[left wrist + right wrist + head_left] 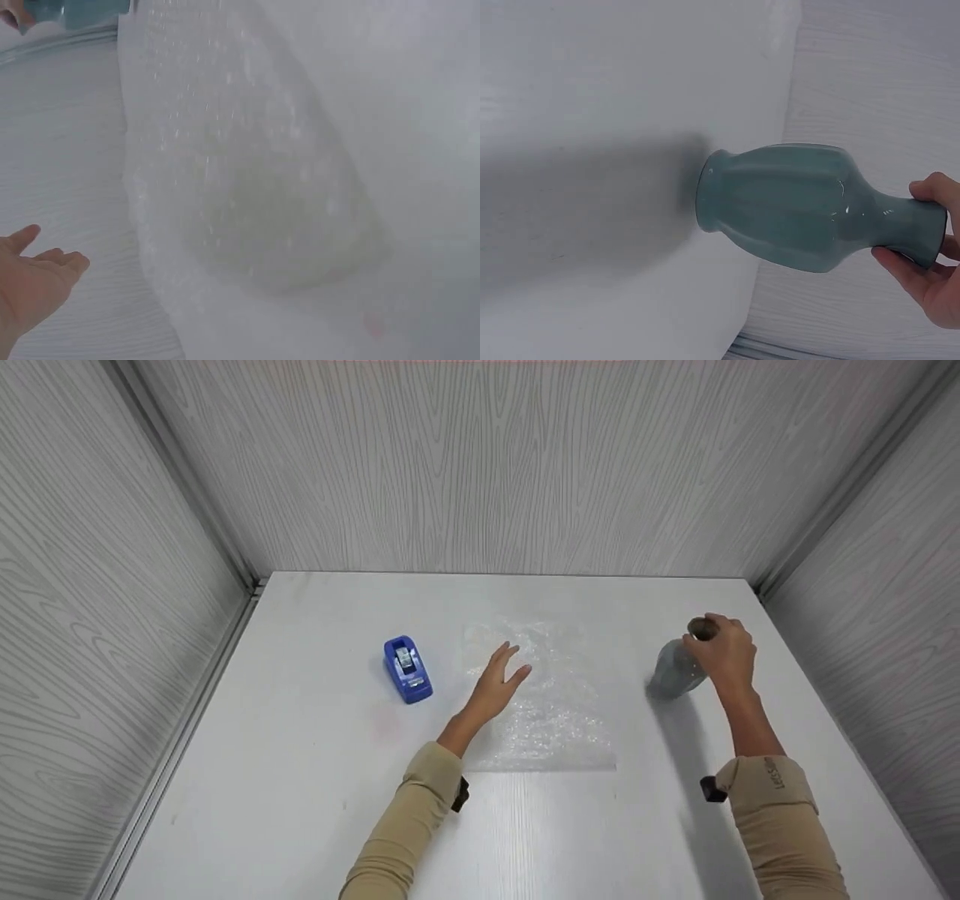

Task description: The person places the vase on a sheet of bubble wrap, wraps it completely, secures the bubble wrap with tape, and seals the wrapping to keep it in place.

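Note:
A glazed blue-green vase (787,206) with a narrow neck is at the right of the table, its foot close to the tabletop. My right hand (726,651) grips it by the neck, thumb and fingers on opposite sides near the rim. At the middle of the table lies a clear sheet of bubble wrap (551,712), spread flat. Over its left part my left hand (491,688) hovers with fingers extended and thumb apart, holding nothing. The left wrist view shows that hand at its lower left, the bubble wrap (240,172) filling the middle.
A blue tape dispenser (409,669) stands on the white table (300,780), left of the bubble wrap. Wood-grain panels (480,465) enclose the table at the back and both sides. The vase casts a long shadow toward the front edge.

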Demonstrator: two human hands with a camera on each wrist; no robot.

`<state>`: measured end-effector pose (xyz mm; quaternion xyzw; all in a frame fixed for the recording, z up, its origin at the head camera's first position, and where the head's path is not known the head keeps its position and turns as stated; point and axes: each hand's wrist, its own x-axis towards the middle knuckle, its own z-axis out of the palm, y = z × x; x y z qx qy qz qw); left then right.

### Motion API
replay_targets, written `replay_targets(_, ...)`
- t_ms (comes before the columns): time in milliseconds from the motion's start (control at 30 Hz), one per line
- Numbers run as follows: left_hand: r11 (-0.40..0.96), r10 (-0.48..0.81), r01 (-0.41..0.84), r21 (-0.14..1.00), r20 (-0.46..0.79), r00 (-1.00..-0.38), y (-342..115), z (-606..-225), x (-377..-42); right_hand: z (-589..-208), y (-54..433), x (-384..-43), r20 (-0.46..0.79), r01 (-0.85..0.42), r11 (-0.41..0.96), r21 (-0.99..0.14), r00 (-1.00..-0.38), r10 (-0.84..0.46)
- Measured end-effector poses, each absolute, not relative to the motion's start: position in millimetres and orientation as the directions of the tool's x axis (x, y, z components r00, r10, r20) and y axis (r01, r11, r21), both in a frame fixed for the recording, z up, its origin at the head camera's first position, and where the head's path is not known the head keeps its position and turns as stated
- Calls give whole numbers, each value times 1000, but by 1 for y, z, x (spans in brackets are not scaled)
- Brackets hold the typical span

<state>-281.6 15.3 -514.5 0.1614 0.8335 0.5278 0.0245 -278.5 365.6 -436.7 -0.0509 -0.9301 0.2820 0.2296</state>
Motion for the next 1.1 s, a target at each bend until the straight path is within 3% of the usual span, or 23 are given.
replay_targets(133, 228, 242, 90, 970, 34, -970, 37, -521, -276, -423, 343, -269, 474, -115, 807, -580, -853, 219)
replay_targets(300, -107, 284, -240, 965, -202, -937, 64, -518, -268, -410, 312, -258, 469, -172, 730, -662, -854, 225)
replay_targets(433, -418, 386, -500, 759, -350, -853, 82, -518, -262, -409, 290, -252, 410, -186, 671, -718, -892, 192)
replay_targets(533, -575, 445, -606, 550, -412, -795, 91, -519, -257, -413, 275, -250, 369, -188, 636, -749, -915, 164)
replay_targets(633, -678, 474, -628, 382, -427, -770, 97, -523, -257, -416, 265, -251, 323, -175, 588, -790, -933, 157)
replay_targets(767, -757, 455, -589, 284, -418, -786, 96, -526, -258, -421, 257, -252, 270, -152, 518, -842, -950, 160)
replay_targets(967, -762, 434, -572, 304, -416, -799, 74, -528, -260, -432, 255, -255, 162, -95, 356, -930, -973, 165)
replay_targets(1100, -708, 422, -587, 391, -432, -797, 51, -524, -264, -445, 256, -257, 40, -5, 190, -982, -983, 179)
